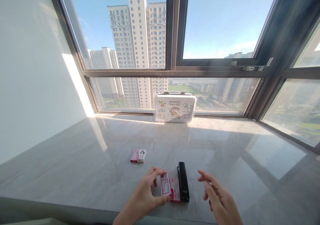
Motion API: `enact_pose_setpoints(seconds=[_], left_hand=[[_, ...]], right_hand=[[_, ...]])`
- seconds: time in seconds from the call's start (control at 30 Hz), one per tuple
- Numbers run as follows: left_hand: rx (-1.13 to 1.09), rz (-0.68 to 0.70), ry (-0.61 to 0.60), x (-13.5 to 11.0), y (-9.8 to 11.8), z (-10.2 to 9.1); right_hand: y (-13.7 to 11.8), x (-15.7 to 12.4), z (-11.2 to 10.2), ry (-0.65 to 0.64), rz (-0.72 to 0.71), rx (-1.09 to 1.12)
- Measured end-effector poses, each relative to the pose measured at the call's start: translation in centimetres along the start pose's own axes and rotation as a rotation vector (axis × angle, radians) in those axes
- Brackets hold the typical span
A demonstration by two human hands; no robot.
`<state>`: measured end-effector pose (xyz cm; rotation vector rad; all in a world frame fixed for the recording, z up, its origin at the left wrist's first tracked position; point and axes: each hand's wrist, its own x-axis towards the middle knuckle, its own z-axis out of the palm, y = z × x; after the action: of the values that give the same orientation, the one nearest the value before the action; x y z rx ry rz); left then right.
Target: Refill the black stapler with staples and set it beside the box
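My left hand (146,193) pinches a small red and white box (165,184) between thumb and fingers, holding it on edge on the grey stone sill (75,158). A second red box (175,190) lies flat right beside it, against a black stapler (183,181) that points away from me. My right hand (217,196) hovers just right of the stapler with its fingers apart and slightly curled, holding nothing. Another small red and white box (138,156) lies farther away to the left.
A white carry case with cartoon pictures (175,108) stands upright against the window at the back middle. Window frames bound the sill at the back and right, and a white wall on the left. The sill's front edge runs just under my wrists.
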<state>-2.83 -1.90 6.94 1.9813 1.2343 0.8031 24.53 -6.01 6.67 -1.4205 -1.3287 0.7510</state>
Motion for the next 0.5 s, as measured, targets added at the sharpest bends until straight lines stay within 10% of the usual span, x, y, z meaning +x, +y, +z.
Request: enact_pose_setpoints(seconds=[0.27,0.5], left_hand=[[0.101,0.1,-0.076,1.7,1.3,3.7],[0.324,-0.019,0.454,3.1,-5.5,-3.8]], right_hand=[[3.4,2.1,2.6,-0.134,0.141,-0.109],[4.5,2.2,2.2,-0.203,0.126,-0.152]])
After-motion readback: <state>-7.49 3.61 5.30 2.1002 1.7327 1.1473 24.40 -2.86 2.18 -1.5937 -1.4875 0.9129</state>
